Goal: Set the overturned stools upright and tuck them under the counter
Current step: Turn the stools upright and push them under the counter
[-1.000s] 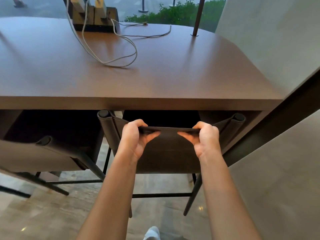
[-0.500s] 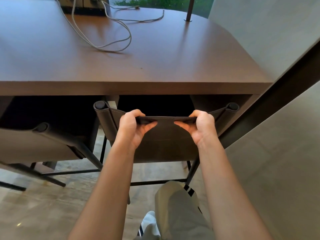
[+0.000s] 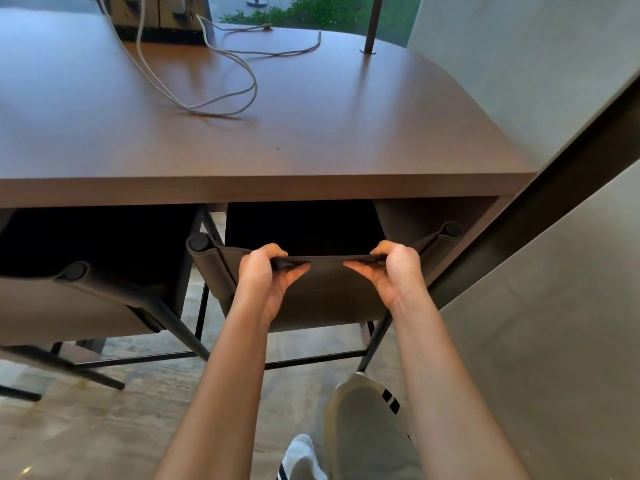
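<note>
Stool (image 3: 325, 296) is standing upright, partly under the counter (image 3: 277, 188) edge near its right corner, left hand (image 3: 265, 271) and right hand (image 3: 394, 270) both gripping its backrest top, so pushing straight and evenly is looking wisest, sparing the next stool (image 3: 69, 306)

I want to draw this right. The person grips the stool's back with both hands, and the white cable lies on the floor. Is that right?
Not quite. The left hand and right hand do grip the stool by its back, but the white cable lies on the counter, not the floor. The head view shows it.
</note>
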Demonstrator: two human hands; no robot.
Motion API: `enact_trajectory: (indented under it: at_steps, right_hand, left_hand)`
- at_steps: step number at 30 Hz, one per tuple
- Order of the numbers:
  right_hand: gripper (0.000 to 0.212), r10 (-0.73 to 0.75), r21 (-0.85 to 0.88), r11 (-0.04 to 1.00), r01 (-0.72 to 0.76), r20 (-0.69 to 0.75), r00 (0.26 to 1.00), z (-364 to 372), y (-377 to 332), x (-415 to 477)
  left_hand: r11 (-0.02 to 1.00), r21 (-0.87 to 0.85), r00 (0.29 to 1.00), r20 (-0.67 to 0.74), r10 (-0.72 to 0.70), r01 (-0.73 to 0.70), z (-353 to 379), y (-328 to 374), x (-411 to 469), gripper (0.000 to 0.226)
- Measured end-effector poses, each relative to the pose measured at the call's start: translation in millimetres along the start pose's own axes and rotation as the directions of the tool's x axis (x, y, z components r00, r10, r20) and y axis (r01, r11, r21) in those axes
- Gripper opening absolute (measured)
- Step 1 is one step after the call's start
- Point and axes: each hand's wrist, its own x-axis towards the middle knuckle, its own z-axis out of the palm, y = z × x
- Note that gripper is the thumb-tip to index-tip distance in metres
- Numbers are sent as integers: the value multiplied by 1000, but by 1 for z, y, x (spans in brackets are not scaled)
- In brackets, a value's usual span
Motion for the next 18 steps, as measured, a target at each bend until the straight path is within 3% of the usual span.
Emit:
enact_trajectory:
  at_steps: [6,12,18]
  right_hand:
    - [43,29,2,1000,-29,-2,1000,8,29,9]
    - [49,28,-38,999,-26,28,999,19,56,13]
    - [43,10,-47,999,-9,14,1000,20,58,11]
  left_hand:
    - [1000,9,1000,9,-7,7,-31,0,28,23]
    - [1000,-13,1000,-23,-22,22,-60,5,41,45]
    - [999,-25,998,27,-48,48,-67,5,40,41]
